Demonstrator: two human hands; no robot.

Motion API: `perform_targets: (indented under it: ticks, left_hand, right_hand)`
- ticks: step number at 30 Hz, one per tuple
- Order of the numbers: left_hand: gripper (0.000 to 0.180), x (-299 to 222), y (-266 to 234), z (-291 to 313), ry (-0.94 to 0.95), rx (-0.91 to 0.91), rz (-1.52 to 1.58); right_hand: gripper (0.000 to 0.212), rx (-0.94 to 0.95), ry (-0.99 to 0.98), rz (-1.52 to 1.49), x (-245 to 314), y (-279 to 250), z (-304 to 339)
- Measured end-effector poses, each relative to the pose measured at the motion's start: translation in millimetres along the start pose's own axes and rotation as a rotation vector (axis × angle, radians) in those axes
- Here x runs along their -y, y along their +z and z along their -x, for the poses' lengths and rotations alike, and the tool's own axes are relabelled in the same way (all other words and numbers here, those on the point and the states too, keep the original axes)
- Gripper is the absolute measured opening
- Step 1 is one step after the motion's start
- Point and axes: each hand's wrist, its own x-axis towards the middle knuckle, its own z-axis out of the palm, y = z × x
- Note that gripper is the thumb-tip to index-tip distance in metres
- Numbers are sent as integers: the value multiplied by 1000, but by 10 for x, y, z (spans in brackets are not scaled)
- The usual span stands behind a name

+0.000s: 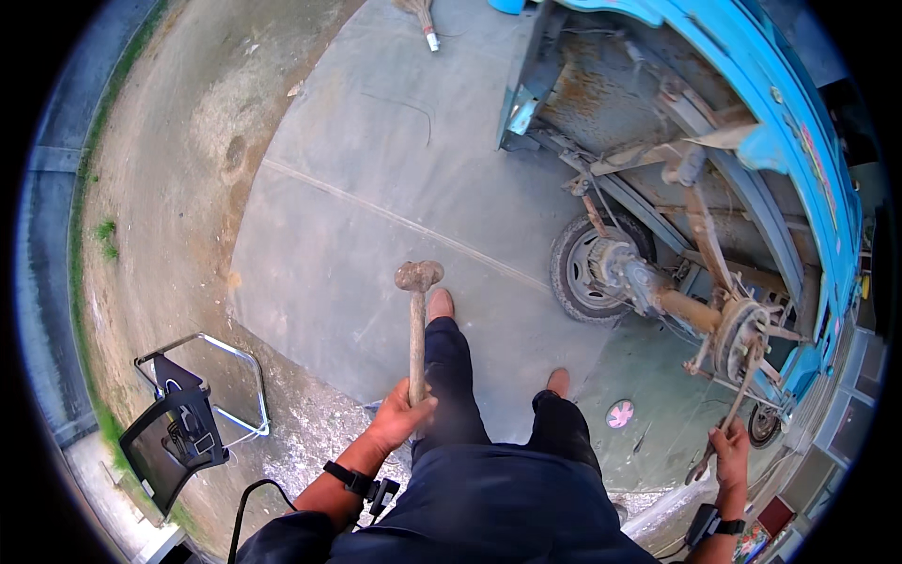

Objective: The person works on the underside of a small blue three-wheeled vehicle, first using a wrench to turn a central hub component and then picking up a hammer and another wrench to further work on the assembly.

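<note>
My left hand (402, 415) grips the wooden handle of a rusty hammer (416, 310), head pointing up and away from me, above the concrete floor. My right hand (730, 453) holds a long rusty metal tool (738, 409) that reaches up toward the bare wheel hub (742, 331) of a tipped blue vehicle (752, 113). The hub sits at the near end of a rusty axle (672, 301); a tyre and wheel (590, 268) remain at the far end. My legs in dark trousers stand between the two hands.
A folding metal stand with a dark tablet-like device (174, 437) stands at the lower left beside a dirt strip. A small pink and white round object (619, 414) lies on the floor near the hub. A broom (423, 19) lies at the top. Shelving is at the far right.
</note>
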Motion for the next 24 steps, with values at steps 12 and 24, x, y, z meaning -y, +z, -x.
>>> perform_targets:
  ticks: [12,24]
  left_hand:
    - [24,-44,2146,1532,55,-88,-93]
    - [28,166,2843,1783,-20,311,18]
  right_hand:
    - [29,342,-191,-325,-140,146,-438]
    - [26,412,-270,-363,-194,72,-337]
